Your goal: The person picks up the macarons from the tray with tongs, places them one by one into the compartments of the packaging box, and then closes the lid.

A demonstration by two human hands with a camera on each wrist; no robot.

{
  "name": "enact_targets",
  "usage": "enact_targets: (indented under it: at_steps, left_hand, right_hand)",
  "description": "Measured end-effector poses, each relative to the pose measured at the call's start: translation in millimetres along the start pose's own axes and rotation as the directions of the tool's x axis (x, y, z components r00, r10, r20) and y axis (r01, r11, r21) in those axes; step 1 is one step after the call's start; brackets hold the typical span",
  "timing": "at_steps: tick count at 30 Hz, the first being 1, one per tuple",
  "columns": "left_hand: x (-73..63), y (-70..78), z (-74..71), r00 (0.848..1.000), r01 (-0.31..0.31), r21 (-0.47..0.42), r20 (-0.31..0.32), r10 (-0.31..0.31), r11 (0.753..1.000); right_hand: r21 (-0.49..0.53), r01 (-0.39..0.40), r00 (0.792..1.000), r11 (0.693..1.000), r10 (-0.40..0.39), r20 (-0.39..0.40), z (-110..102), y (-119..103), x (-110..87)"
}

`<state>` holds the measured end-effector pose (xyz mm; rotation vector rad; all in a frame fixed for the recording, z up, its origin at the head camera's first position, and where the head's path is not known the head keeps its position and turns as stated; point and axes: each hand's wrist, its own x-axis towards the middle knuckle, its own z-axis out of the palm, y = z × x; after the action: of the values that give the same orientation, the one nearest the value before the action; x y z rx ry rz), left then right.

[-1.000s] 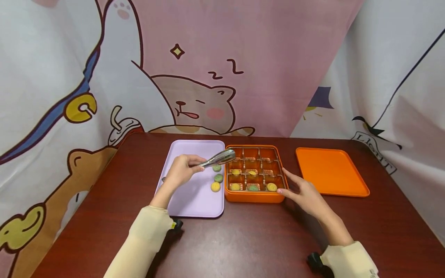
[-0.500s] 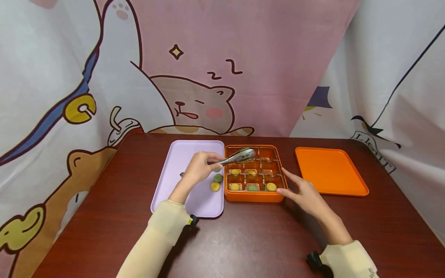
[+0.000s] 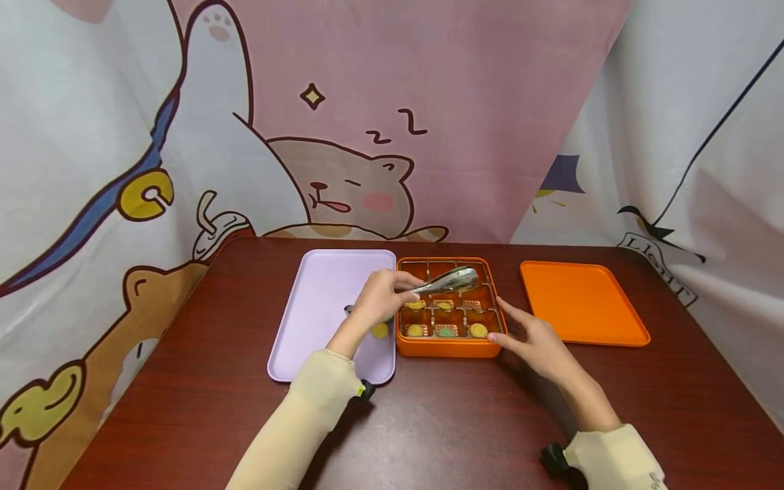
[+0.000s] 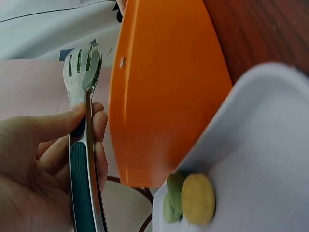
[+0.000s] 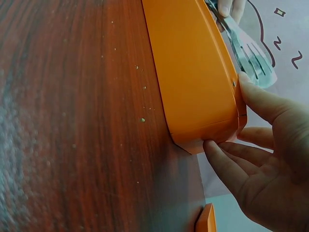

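My left hand point(image 3: 381, 296) grips metal serving tongs point(image 3: 454, 280) around green-inlaid handles. Their slotted head is over the orange box point(image 3: 450, 348), above its clear divided insert. In the left wrist view something green shows through the slots of the tongs' head point(image 4: 83, 67). Thumb and fingers of my right hand point(image 3: 539, 340) hold the box's near right corner, thumb at the front rim. In the box's near row sit yellow, green point(image 3: 446, 331) and yellow cookies point(image 3: 478, 330); more yellow ones lie in the middle row. The lilac tray point(image 3: 324, 279) carries a yellow cookie point(image 4: 198, 198) and green cookies point(image 4: 173, 193).
An orange lid-like tray point(image 3: 584, 303) lies to the right of the box on the dark red wooden table point(image 3: 429, 422). The lilac tray stands against the box's left side. A printed cloth point(image 3: 478, 122) hangs behind the table. Small crumbs point(image 5: 143, 120) dot the wood.
My left hand has carried the tongs rightward, from the lilac tray's right edge to over the orange box's middle and right columns. The right hand has stayed at the box corner.
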<state>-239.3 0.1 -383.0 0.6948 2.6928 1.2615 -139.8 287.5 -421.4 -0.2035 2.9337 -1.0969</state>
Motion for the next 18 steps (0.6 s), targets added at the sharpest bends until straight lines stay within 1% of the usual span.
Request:
enact_targets:
  at_steps: [4,8,12,18]
  left_hand:
    - [3.0,3.9,7.8,1.0,-0.006,0.004,0.009,0.006,1.0]
    - [5.2,7.5,14.3,1.0,0.006,0.003,0.018,-0.006,1.0]
    - [6.7,10.5,19.5,0.999,0.035,0.06,0.013,-0.036,0.998]
    - [9.6,13.9,26.8,0.998,0.07,0.177,-0.015,-0.068,0.982]
  right_hand:
    - [0.0,-0.003,1.0,1.0,0.003,-0.001,0.3,-0.4,0.9]
    - [-0.001,-0.008,1.0,1.0,0.008,0.002,0.6,-1.2,1.8]
    - [0.001,-0.007,1.0,1.0,0.007,0.003,1.3,-1.4,2.4]
    - [-0.002,-0.019,1.0,1.0,0.019,0.005,0.9,-0.4,0.5]
